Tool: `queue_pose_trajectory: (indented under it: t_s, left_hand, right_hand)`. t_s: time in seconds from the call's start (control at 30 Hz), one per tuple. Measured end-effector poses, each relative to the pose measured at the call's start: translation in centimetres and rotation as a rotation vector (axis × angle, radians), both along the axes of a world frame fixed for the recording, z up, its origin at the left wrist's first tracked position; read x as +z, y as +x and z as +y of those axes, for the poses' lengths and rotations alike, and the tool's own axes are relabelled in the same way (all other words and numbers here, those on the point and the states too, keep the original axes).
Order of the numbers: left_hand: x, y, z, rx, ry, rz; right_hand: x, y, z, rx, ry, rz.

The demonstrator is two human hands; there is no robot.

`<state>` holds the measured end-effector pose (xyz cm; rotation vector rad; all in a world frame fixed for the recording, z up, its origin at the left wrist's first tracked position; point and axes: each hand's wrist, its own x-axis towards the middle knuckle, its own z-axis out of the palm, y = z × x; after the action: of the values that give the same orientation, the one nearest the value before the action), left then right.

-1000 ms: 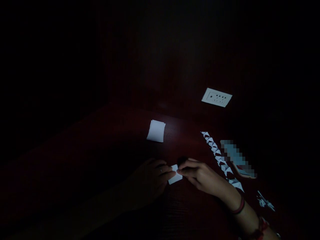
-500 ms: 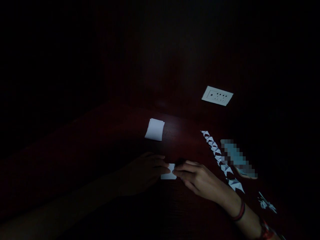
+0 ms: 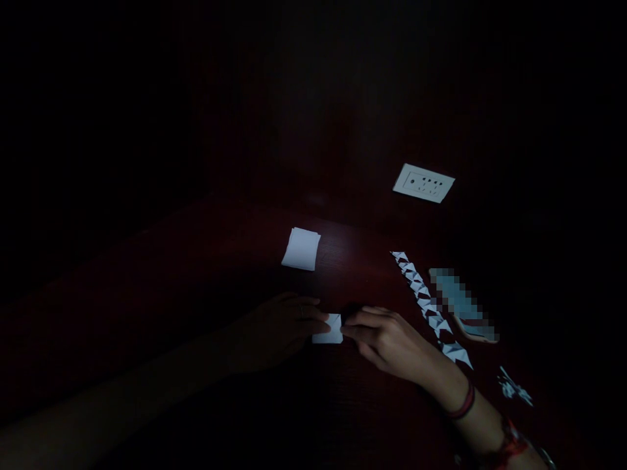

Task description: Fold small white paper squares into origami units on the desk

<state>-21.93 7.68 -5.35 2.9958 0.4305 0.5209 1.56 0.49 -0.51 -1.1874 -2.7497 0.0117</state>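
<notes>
A small folded piece of white paper [image 3: 327,337] lies on the dark red table in front of me, with a crease line near its upper right corner. My left hand [image 3: 287,326], in deep shadow, holds the paper's left side with its thumb and finger. At the right edge, the fingertips of my right hand [image 3: 386,336] are pinched together against the paper. A ring shows on my left hand and bands circle my right wrist. Beyond my hands lies a stack of white paper sheets [image 3: 301,249].
A slanting row of folded white paper pieces [image 3: 425,303] runs along the right. Beside it lies a phone-like object [image 3: 463,300], blurred out. Nearer me are thin white paper scraps [image 3: 513,388]. A white socket plate [image 3: 424,183] sits on the wall behind.
My right fingertips have slid off the paper's top to its right edge, baring a crease at the corner. The whole view has shifted slightly; my left hand stays on the paper.
</notes>
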Motion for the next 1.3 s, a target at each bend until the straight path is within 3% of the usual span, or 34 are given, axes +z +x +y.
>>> queue_pose_trajectory:
  t_s: [0.4, 0.77, 0.97, 1.13, 1.3]
  left_hand:
    - [1.2, 0.0, -0.4, -0.09, -0.023, -0.058]
    - [1.0, 0.1, -0.4, -0.049, 0.036, -0.004]
    - [1.0, 0.1, -0.4, -0.067, 0.02, -0.029]
    - [0.9, 0.2, -0.5, -0.015, 0.015, -0.071]
    - [0.7, 0.0, -0.4, -0.041, 0.035, -0.058]
  right_hand:
    - [-1.0, 1.1, -0.4, -0.107, 0.067, 0.259]
    - [-0.6, 0.1, -1.2, -0.076, -0.001, 0.206]
    - [-0.5, 0.4, -1.0, -0.196, 0.066, 0.291]
    - [-1.1, 0.2, -0.1, -0.268, -0.052, 0.408]
    - [-1.6, -0.6, 0.5, -0.243, -0.184, 0.501]
